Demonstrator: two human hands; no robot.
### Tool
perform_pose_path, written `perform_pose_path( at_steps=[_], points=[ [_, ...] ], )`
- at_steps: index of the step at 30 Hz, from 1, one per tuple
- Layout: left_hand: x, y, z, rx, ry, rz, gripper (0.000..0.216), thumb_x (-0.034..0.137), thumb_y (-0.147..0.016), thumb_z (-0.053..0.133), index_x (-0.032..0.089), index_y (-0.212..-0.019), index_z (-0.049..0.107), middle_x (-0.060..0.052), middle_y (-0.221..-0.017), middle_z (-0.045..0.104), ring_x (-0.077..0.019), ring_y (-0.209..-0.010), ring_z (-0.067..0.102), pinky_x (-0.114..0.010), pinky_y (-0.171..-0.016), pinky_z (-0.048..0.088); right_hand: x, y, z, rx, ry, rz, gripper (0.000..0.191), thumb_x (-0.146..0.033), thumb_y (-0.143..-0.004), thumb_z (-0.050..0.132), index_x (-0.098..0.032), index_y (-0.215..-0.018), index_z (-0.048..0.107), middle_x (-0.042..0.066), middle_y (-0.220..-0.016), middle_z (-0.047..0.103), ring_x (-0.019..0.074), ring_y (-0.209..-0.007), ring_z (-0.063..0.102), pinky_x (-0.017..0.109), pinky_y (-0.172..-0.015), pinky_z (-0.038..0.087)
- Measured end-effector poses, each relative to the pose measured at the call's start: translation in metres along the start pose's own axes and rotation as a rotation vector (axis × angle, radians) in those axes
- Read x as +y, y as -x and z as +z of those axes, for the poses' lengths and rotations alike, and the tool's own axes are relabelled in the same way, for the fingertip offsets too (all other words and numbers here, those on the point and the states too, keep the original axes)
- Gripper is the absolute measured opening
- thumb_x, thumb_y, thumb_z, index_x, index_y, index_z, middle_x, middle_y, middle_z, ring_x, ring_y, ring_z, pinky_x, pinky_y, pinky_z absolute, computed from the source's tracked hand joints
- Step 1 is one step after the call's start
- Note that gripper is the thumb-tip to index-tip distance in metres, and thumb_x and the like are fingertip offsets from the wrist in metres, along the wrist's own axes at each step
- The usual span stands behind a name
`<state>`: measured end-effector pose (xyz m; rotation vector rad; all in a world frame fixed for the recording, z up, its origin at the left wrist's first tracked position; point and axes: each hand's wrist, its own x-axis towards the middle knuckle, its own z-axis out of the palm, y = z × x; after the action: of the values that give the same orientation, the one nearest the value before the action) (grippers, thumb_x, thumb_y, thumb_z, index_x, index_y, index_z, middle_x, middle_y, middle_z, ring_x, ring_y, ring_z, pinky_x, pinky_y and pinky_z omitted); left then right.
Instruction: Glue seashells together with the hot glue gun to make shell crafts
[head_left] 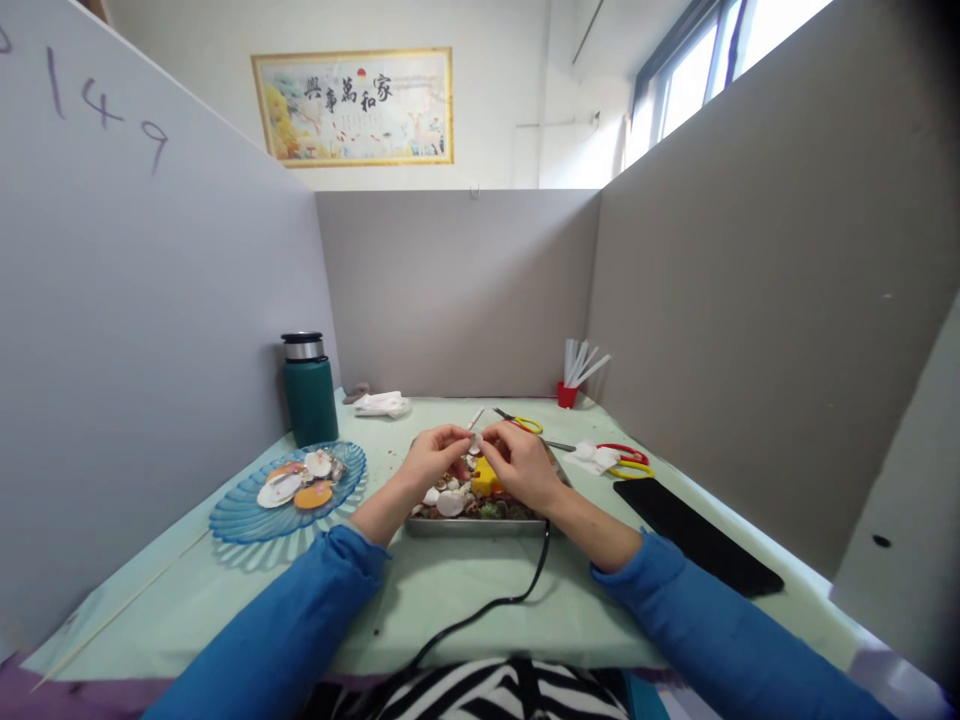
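Observation:
Both hands meet above a metal tray point(480, 527) in the middle of the table. My left hand point(437, 455) and my right hand point(523, 462) pinch a small whitish shell point(475, 442) between their fingertips. Under them, the tray holds many shells, among them a pale round shell point(451, 503) near its front edge. A yellow glue gun point(486, 478) lies on the shells, partly hidden by my right hand. A black cord point(498, 602) runs from the tray's front down to the table edge.
At left, a blue glass plate point(238, 512) bears several shells, with a green bottle point(310, 400) behind. At right are yellow-handled scissors point(529, 424), red-and-yellow-handled scissors point(634, 467), crumpled tissue point(592, 458) and a black strip point(697, 537). A red cup point(567, 396) holds glue sticks. Partitions enclose the table.

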<state>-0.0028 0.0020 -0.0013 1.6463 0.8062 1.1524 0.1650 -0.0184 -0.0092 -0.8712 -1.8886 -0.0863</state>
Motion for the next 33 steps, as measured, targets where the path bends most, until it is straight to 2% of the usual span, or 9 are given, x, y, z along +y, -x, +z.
perform_pose_path(
  at_steps=[18,28,33],
  points=[
    [-0.0002,0.0004,0.0007,-0.003,-0.029,-0.015,0.035,0.042,-0.07,0.064,0.013,-0.089,0.057,0.003,-0.053,0.057,-0.0105,-0.043,0.057,-0.02,-0.044,0.043,0.0001,-0.0003,-0.0007,-0.018,-0.01,0.009,0.012,-0.024,-0.087,0.05,-0.017,-0.083,0.059,0.003,-0.076,0.061,0.014,-0.068,0.053,0.024,-0.06,0.038],
    [0.0006,-0.0002,0.0006,-0.009,0.0,-0.016,0.038,0.043,-0.068,0.067,0.012,-0.087,0.057,0.003,-0.054,0.058,-0.0108,-0.042,0.057,-0.02,-0.044,0.043,-0.0005,-0.0002,-0.0003,-0.014,-0.005,0.002,0.012,-0.023,-0.087,0.05,-0.017,-0.083,0.059,0.003,-0.076,0.061,0.014,-0.069,0.053,0.024,-0.061,0.038],
    [0.0035,0.002,0.0015,0.019,0.064,0.004,0.038,0.042,-0.065,0.07,0.012,-0.086,0.058,0.001,-0.062,0.061,-0.0103,-0.044,0.058,-0.022,-0.045,0.045,-0.0008,-0.0007,-0.0008,0.0,-0.013,0.004,0.012,-0.024,-0.087,0.049,-0.017,-0.084,0.058,0.003,-0.076,0.06,0.0141,-0.069,0.054,0.024,-0.061,0.038]
  ],
)
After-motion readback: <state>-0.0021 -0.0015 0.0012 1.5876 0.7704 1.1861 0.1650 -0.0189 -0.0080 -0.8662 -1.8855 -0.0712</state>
